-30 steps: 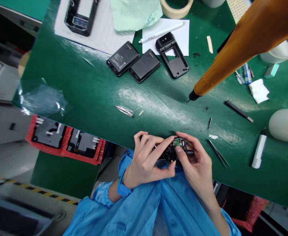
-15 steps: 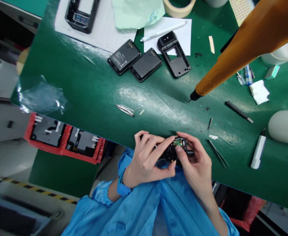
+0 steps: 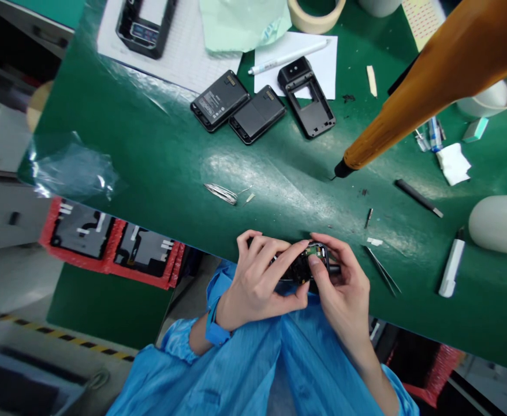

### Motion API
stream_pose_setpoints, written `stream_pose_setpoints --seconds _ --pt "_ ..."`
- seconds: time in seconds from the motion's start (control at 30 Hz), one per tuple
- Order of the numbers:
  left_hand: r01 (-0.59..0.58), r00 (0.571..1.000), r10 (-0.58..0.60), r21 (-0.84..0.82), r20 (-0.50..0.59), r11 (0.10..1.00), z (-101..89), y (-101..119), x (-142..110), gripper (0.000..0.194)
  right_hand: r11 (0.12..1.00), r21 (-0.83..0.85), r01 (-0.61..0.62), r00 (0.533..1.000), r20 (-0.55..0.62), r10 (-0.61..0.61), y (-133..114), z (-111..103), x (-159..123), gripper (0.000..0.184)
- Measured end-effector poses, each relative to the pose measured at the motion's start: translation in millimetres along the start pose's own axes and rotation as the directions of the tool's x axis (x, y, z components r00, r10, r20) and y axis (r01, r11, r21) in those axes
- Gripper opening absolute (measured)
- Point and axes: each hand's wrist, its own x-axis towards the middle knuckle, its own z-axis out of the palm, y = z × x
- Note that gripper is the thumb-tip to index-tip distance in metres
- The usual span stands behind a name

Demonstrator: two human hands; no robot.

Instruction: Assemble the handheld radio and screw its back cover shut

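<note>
Both hands grip a small black electronic device [image 3: 299,269] with its inside laid bare, just past the front edge of the bench. A green circuit board shows at its right end. My left hand [image 3: 264,277] wraps its left part, fingers over the top and thumb below. My right hand [image 3: 342,280] holds the right end, its thumb pressed on or near the board. Much of the device lies hidden under the fingers. Tweezers [image 3: 382,269] lie on the bench right of my right hand. An orange-handled electric screwdriver [image 3: 375,133] hangs over the bench, tip down.
On the green bench [image 3: 158,173] are two black battery packs [image 3: 219,100] [image 3: 257,114], a black housing [image 3: 308,98], a wire bundle [image 3: 221,193] and a white-handled tool [image 3: 453,266]. Plastic film [image 3: 74,170] lies at left. Red bubble-wrapped trays [image 3: 110,245] sit below the bench edge.
The hands and the device look almost the same. The view has shifted very slightly, so things at the right edge sit a little further left.
</note>
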Motion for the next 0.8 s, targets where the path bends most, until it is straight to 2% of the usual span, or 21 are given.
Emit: stream_pose_setpoints --seconds 0.17,0.37,0.57,0.7,0.8 --pt "0.014 1.000 -0.014 0.000 0.000 1.000 0.8 0 -1 0.048 1.000 -0.010 -0.012 1.000 -0.001 0.012 -1 -1 1 0.022" --pt "-0.013 1.000 0.013 0.008 -0.001 1.000 1.3 -2 -1 0.045 0.999 -0.006 0.054 0.998 -0.030 -0.054 2 3 2 0.020" --pt "-0.008 1.000 0.008 -0.005 -0.007 1.000 3.3 -4 -3 0.049 0.995 0.095 -0.012 1.000 0.006 0.012 11 -2 2 0.044" --pt "-0.006 1.000 0.005 -0.027 -0.027 1.000 4.3 -5 -3 0.048 0.981 0.189 -0.035 0.998 0.059 0.024 13 -6 0 0.046" --pt "0.000 1.000 -0.001 -0.026 -0.027 1.000 5.0 -6 -4 0.052 0.979 0.199 -0.044 0.998 0.049 0.035 13 -4 -1 0.047"
